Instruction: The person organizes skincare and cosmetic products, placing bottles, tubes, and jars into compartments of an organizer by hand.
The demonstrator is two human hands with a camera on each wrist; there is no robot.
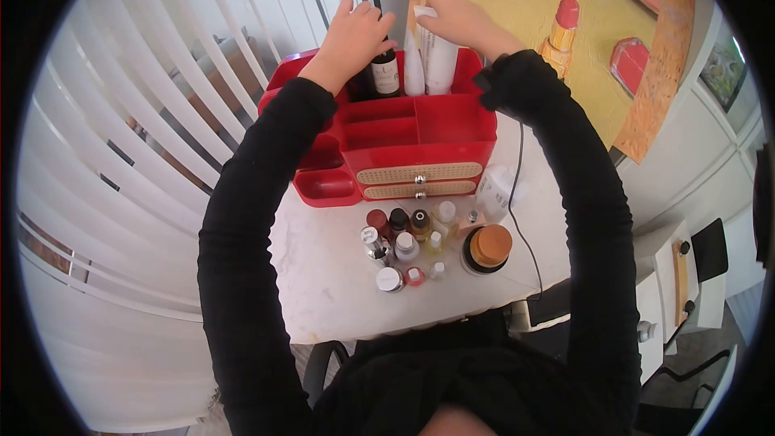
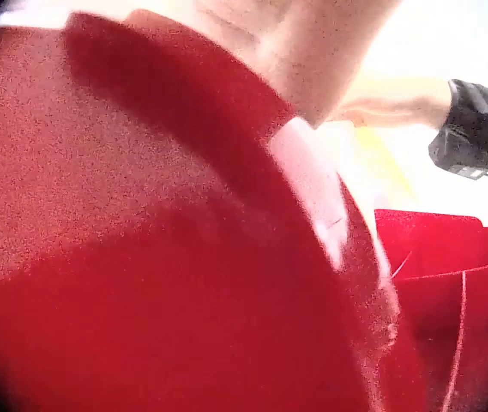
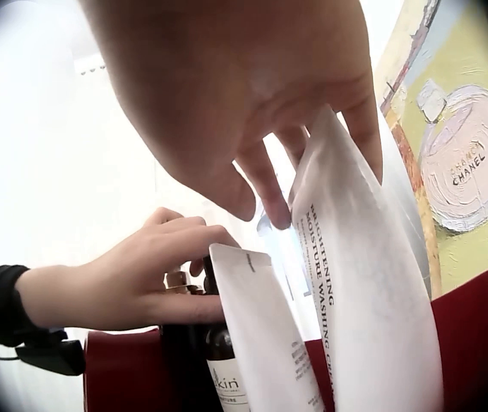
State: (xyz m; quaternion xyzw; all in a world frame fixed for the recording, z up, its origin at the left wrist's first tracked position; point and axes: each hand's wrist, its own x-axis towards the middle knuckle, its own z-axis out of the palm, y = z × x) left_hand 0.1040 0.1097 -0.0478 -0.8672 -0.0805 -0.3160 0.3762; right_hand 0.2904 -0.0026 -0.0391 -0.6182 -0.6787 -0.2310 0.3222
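Observation:
At the back of the red organizer [image 1: 420, 153] stand a dark bottle [image 1: 386, 77] with a white label and two white tubes. My left hand [image 1: 355, 42] is at the dark bottle's top, its fingers curled around the neck in the right wrist view. My right hand [image 3: 253, 94] hangs over the larger white tube [image 3: 373, 283], whose crimped top reaches between its extended fingers. The smaller white tube [image 3: 265, 318] stands between the larger one and the dark bottle. In the left wrist view, the red wall [image 2: 141, 257] of the organizer hides most of my left hand's work.
Several small bottles and jars, among them a silver-capped bottle [image 1: 376, 246], stand before the organizer. A jar with an orange lid [image 1: 491, 245] is to their right. A black cable [image 1: 517, 226] crosses the white table [image 1: 323, 299]. A painting [image 1: 597, 48] leans behind; vertical blinds [image 1: 105, 153] hang left.

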